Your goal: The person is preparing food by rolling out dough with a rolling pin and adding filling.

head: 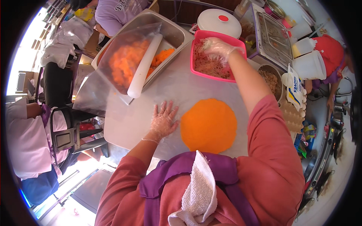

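My left hand [165, 120], in a clear plastic glove, rests flat on the metal tabletop [127, 124] with its fingers spread. Just right of it lies a thin, round sheet of orange dough [209, 125]. My right hand [216, 48], also gloved, reaches into a pink plastic container [213, 78] of brownish shredded filling [205, 66]. Its fingers are down in the filling, so whether they grip any is hidden. Behind the container is a white lid [219, 22] with a red centre.
At upper left, a steel pan [181, 36] holds orange dough [128, 62] under plastic film, with a white rolling pin [145, 66] across it. A bowl of filling [268, 79], a glove packet [294, 87] and an egg tray [291, 117] stand at right. Other people are nearby.
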Motion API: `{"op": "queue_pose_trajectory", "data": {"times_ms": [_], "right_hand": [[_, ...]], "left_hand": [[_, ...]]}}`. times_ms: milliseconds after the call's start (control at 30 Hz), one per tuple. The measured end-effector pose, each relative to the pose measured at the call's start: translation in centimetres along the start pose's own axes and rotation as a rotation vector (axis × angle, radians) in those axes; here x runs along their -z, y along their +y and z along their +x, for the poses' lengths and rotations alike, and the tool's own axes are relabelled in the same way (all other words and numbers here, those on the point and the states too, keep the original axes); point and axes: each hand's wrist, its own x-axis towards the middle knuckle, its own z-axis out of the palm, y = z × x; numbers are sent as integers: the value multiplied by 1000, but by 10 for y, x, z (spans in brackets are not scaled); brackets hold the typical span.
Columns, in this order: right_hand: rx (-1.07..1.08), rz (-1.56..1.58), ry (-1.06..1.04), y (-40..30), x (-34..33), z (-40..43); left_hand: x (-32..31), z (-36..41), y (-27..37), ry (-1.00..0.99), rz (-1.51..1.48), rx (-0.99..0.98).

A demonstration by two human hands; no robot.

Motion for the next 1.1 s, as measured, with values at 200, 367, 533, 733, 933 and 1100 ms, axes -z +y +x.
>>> {"op": "queue_pose_trajectory", "data": {"times_ms": [200,367,533,733,933,1100], "right_hand": [[-337,227,-167,-29,25,-45],[-560,-571,-262,-9,-23,-52],[-692,-853,-282,7,-60,-44],[-734,-710,-25,82,-76,-16],[-613,-443,223,89,-93,-12],[-381,-367,-275,6,-23,-33]], "left_hand": [[-1,-7,-4,1,-4,20],[1,-3,-2,17,-10,1],[0,-2,-1,18,-7,4],[0,-1,3,39,5,-19],[-3,-4,-2,28,-21,8],[-1,-12,-8,18,-10,42]]}}
